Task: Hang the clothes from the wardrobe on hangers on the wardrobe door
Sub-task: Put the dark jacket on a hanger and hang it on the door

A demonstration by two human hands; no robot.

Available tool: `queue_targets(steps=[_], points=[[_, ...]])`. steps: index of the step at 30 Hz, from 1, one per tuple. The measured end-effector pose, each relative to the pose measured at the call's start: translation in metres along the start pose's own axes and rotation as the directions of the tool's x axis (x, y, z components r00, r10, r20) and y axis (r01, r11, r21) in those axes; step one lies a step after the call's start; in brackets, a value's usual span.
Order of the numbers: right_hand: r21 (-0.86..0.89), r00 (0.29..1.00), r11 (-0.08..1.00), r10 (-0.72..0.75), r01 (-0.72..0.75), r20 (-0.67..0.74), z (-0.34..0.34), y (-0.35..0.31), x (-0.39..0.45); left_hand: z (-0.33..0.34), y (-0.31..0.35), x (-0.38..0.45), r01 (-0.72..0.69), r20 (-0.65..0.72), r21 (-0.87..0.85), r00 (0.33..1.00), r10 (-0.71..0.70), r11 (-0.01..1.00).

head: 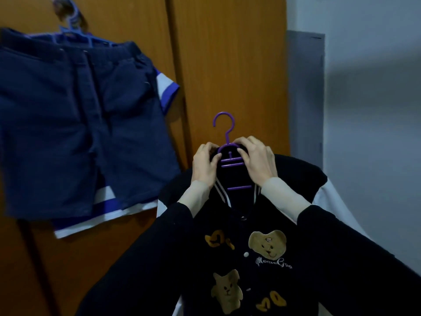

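Observation:
A black jacket with tan bear patches and white sleeves sits on a purple hanger, whose hook points up in front of the wooden wardrobe door. My left hand grips the collar and the hanger's left shoulder. My right hand grips the collar and the hanger's right shoulder. Navy shorts hang at the upper left on a blue hanger hooked on the door, over a blue and white striped garment.
A grey panel stands to the right of the wardrobe against a pale wall. The seam between two wardrobe doors runs down just left of the purple hook.

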State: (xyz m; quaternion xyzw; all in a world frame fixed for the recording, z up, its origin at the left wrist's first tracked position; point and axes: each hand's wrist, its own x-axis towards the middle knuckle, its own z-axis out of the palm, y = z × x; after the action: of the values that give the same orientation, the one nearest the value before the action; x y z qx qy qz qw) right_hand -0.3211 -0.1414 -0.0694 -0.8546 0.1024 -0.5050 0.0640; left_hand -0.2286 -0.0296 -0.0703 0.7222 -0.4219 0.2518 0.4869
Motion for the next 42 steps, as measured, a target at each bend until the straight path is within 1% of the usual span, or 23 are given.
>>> queue_targets(steps=[5,10,16,21,27,31,35,40,42], points=[[0.084,0.999,0.996,-0.038,0.036,0.018,0.041,-0.067,0.007,-0.068,-0.044,-0.004,0.026,-0.054,0.071,0.998,-0.022,0.997],[0.169,0.997,0.984,-0.058,0.050,0.047,0.073,-0.120,0.010,-0.119,-0.077,-0.011,0.077,-0.116,0.114,0.991,-0.064,0.990],[0.279,0.988,0.954,-0.133,0.106,0.078,0.103,-0.173,0.011,-0.172,-0.105,-0.025,0.131,-0.196,0.177,0.976,-0.095,0.976],[0.334,0.981,0.930,-0.185,0.157,0.054,0.126,-0.212,0.025,-0.212,-0.121,-0.023,0.172,-0.273,0.208,0.955,-0.112,0.963],[0.372,0.968,0.894,-0.243,0.248,-0.062,0.139,-0.245,0.072,-0.246,-0.124,0.008,0.137,-0.448,0.181,0.893,-0.042,0.974],[0.400,0.957,0.870,-0.253,0.288,-0.140,0.133,-0.259,0.118,-0.263,-0.118,0.049,0.074,-0.514,0.189,0.857,0.035,0.979],[0.386,0.941,0.861,-0.273,0.332,-0.200,0.127,-0.269,0.161,-0.279,-0.111,0.091,0.036,-0.554,0.208,0.828,0.087,0.977],[0.375,0.926,0.855,-0.272,0.358,-0.264,0.127,-0.282,0.211,-0.296,-0.105,0.138,0.029,-0.539,0.369,0.821,0.188,0.929],[0.364,0.918,0.855,-0.273,0.369,-0.289,0.123,-0.289,0.232,-0.304,-0.101,0.158,0.023,-0.546,0.392,0.811,0.213,0.920]])
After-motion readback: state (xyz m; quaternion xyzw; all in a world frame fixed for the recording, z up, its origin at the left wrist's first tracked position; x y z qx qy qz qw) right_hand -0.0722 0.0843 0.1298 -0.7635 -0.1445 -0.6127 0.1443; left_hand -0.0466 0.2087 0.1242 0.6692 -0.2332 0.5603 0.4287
